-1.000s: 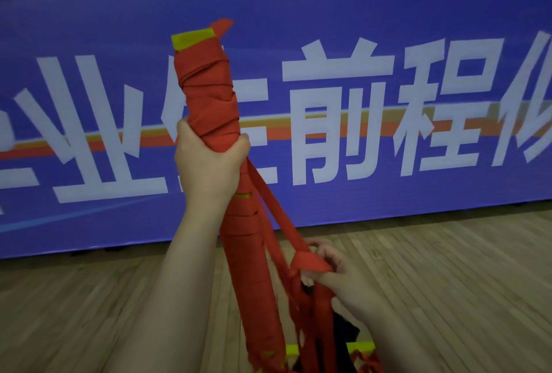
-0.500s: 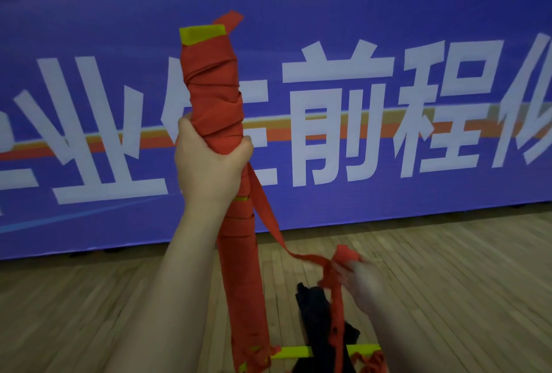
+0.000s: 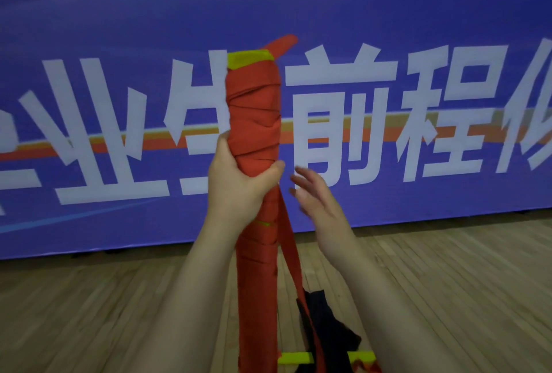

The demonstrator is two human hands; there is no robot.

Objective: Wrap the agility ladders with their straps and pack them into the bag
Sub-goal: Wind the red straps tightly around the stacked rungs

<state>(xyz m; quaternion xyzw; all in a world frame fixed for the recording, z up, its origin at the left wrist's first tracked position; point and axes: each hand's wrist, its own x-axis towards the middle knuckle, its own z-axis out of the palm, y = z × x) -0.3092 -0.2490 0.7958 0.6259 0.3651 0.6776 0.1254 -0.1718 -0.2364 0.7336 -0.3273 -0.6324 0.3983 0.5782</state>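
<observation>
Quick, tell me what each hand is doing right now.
Left hand: closed around the upright agility-ladder bundle wrapped in red fabric strap.
Right hand: open, fingers spread, holding nothing, beside the loose hanging red strap tail.

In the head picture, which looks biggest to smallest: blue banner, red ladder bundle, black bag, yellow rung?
1. blue banner
2. red ladder bundle, though it is nearest the camera
3. black bag, partly hidden
4. yellow rung, thin and partly hidden, so these last two are unsure
</observation>
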